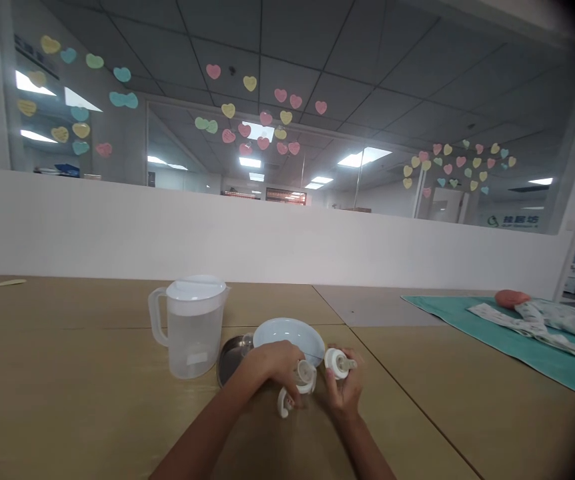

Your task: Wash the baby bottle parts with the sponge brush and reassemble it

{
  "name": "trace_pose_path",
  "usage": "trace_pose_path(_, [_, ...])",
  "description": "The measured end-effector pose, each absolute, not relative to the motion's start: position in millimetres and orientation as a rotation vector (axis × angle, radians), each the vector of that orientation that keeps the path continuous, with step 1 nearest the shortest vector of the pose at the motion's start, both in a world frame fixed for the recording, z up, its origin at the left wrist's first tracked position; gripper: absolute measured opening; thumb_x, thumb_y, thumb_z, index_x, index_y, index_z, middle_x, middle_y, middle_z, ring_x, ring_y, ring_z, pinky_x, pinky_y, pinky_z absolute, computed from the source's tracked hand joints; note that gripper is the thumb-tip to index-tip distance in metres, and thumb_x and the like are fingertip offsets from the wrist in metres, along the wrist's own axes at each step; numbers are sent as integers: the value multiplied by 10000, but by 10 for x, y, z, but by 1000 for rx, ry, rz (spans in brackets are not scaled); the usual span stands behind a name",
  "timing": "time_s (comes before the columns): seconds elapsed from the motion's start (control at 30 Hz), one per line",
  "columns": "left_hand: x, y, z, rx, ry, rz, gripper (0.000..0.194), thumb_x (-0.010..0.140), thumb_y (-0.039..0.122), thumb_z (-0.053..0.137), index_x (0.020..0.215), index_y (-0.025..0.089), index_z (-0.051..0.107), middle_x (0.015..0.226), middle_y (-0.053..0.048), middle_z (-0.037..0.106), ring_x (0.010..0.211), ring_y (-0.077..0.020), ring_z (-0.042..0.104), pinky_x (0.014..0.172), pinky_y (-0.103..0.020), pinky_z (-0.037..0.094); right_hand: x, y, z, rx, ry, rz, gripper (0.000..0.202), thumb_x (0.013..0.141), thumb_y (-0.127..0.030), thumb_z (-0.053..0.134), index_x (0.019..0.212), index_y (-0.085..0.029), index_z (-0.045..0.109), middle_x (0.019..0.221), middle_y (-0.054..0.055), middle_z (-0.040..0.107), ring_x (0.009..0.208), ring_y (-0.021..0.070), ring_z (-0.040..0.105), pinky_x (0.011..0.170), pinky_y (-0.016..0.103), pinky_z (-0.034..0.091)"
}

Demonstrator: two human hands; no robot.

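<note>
My left hand (280, 365) is closed on a clear baby bottle (305, 373) with white handles, held low in front of a pale blue bowl (287, 328). To its right, my right hand (346, 393) grips a white bottle collar with a translucent nipple (338, 363), which points right. The two pieces are apart. Behind my left wrist, a round metal tray (228, 363) is partly hidden, with a small clear item (247, 343) at its edge.
A lidded clear pitcher (195, 333) stands left of the tray. At the right, a teal cloth (467, 320) bears patterned baby clothes (562, 320) and a reddish rounded object (511, 299). A white wall (267, 237) with a window rises behind the table.
</note>
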State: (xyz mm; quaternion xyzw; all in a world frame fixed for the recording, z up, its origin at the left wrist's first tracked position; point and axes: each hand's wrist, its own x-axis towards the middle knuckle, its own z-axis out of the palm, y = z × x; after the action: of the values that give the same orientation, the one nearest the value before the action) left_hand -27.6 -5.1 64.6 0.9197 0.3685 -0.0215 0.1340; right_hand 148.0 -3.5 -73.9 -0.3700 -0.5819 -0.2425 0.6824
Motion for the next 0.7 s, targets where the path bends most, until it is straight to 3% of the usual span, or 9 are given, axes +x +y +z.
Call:
trace_pose_path(0.2, [-373, 110, 623, 2650, 973, -91, 469, 484, 356, 783, 913, 211, 661, 800, 20, 677, 701, -180, 610, 583, -240, 438, 1259, -126, -665, -673, -1591, -567, 389, 777, -329, 520, 1127, -167, 468, 976, 105, 596, 907, 264, 568, 847, 489, 405])
trace_pose_path(0.43, [-387, 229, 516, 2588, 878, -29, 474, 485, 324, 760, 932, 208, 650, 824, 40, 677, 714, -161, 604, 614, -227, 449, 1136, -147, -636, -870, -1678, -465, 350, 828, -376, 470, 1106, -171, 529, 1058, 126, 524, 947, 257, 527, 787, 409, 436])
trace_pose_path(0.6, [-404, 222, 524, 2574, 898, -39, 379, 520, 354, 748, 853, 203, 650, 768, 50, 663, 695, -158, 607, 582, -222, 436, 1132, -123, -637, -810, -1711, -374, 306, 862, -403, 390, 1018, -180, 527, 932, 88, 524, 858, 237, 516, 740, 392, 432])
trace_pose_path(0.7, [-394, 189, 552, 2611, 881, 8, 415, 510, 342, 764, 882, 206, 639, 826, 41, 674, 765, -177, 621, 644, -232, 454, 1125, -124, -675, -766, -1697, -298, 362, 882, -422, 358, 1114, -175, 486, 938, 88, 536, 860, 239, 518, 751, 402, 431])
